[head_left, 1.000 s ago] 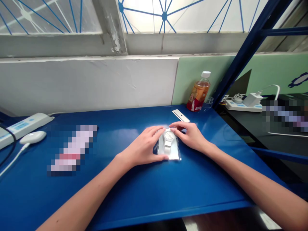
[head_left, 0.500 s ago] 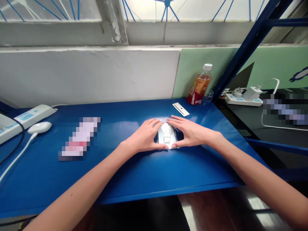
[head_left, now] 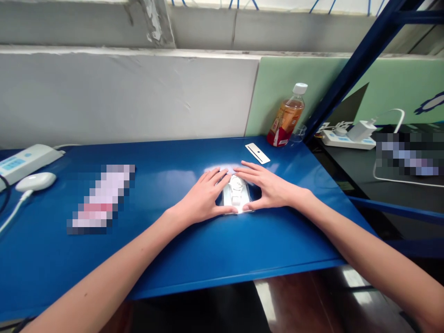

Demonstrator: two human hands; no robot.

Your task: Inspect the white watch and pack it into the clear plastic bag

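A small clear packet with a white item inside (head_left: pixel 237 192) lies on the blue table (head_left: pixel 194 259), brightly lit. My left hand (head_left: pixel 206 195) rests at its left side, fingers apart, the thumb at the packet's near edge. On the other side is my right hand (head_left: pixel 265 186), its fingers spread over the far right corner and its thumb near the front edge. Both hands frame the packet without closing on it. Behind them lies a flat white card with a dark slot (head_left: pixel 257 153).
A bottle with a white cap (head_left: pixel 287 115) stands at the back right beside a blue metal post (head_left: pixel 350 69). At left are a blurred-out flat object (head_left: pixel 102 196), a white oval device on a cable (head_left: pixel 36 181) and a power strip (head_left: pixel 29 162).
The camera view has shifted slightly, so the table things appear a little further left and higher. Both hands keep nearly the same pose around the packet.
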